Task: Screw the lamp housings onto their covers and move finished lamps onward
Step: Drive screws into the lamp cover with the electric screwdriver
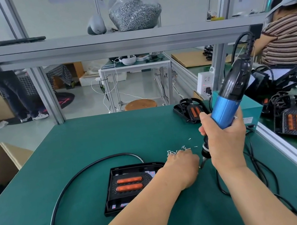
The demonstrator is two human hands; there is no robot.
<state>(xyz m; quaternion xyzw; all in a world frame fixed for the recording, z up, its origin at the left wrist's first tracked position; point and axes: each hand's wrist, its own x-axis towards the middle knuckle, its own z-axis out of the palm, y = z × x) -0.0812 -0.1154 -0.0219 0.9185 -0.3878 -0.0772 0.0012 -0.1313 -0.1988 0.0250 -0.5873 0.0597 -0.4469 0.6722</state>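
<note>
Lamp housing (130,185) awaits screws (176,151); right of it, left hand (183,165) fingers curl, grasp unclear; right hand (225,138) grips the electric screwdriver (227,102). Seat one squarely.

A factory work room; green work tables with grey metal frames (92,48); a clear bag of silver screws (135,13) at top middle; brown cardboard boxes (0,164) at left.

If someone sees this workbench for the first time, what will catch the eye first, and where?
The blue electric screwdriver stands out first, gripped by the right hand at the right of the green table. Left of it lies a black lamp with two orange strips, and the left hand rests at the loose screws beside it.
</note>
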